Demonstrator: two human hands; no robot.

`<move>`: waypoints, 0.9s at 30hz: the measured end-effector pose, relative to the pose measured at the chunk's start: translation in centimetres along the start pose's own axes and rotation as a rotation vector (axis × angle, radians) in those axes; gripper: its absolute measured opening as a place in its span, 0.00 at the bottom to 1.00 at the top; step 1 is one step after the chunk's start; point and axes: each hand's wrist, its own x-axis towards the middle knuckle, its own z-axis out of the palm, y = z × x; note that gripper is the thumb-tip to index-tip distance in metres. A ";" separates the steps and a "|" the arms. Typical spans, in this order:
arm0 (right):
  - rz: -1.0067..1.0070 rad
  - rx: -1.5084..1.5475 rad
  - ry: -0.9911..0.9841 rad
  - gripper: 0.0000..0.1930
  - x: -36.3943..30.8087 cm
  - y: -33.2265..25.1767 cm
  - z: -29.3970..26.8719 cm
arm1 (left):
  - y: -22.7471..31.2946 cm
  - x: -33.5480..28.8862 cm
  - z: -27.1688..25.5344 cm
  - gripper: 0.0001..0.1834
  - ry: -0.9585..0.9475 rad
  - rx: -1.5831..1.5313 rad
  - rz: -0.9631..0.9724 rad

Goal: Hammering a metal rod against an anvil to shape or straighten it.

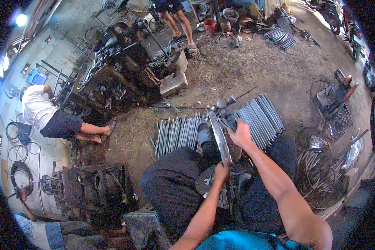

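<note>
Steel, stiff and probably heavy — the long grey flat metal bar [221, 139] sits in both closed grips: right hand [238, 134] high, left hand [221, 171] low — best held two-handed.

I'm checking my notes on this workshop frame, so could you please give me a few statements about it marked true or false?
1. The right hand grips the upper part of the small metal machine. True.
2. The left hand lies flat on the dirt floor. False: it is closed on the machine's lower part, between the knees.
3. Grey metal rods lie in rows on the ground beyond the machine. True.
4. Nobody else is in view. False: a person in a white shirt crouches at the left, and another person's bare legs show at the top.
</note>
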 end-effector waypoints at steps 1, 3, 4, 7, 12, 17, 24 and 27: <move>-0.069 0.039 0.032 0.23 -0.7 -1.3 -1.4 | 0.2 -0.1 0.0 0.34 -0.015 0.003 -0.016; -0.162 0.029 0.146 0.23 -1.5 -1.7 -2.0 | 0.7 -0.8 0.2 0.34 -0.033 0.029 0.009; -0.259 0.027 0.256 0.23 -1.7 -1.7 -2.1 | 1.0 -1.2 0.4 0.35 0.015 0.031 -0.001; -0.204 0.703 -0.228 0.25 -0.6 1.1 -2.4 | 2.4 -2.2 0.7 0.35 0.021 0.028 0.015; 0.182 0.561 -0.533 0.13 -2.6 2.9 0.4 | -1.0 -0.4 0.7 0.34 -0.089 -0.092 -0.029; 0.179 0.334 -0.475 0.18 -2.7 5.5 0.8 | 1.6 -3.0 0.9 0.34 0.032 -0.094 0.092; -0.067 0.436 -0.314 0.23 -3.0 1.4 -1.3 | 0.2 -1.2 0.9 0.28 0.079 -0.070 0.076; 0.214 0.220 -0.570 0.19 -3.1 3.4 -1.2 | 0.7 -2.4 1.5 0.23 0.108 -0.059 0.134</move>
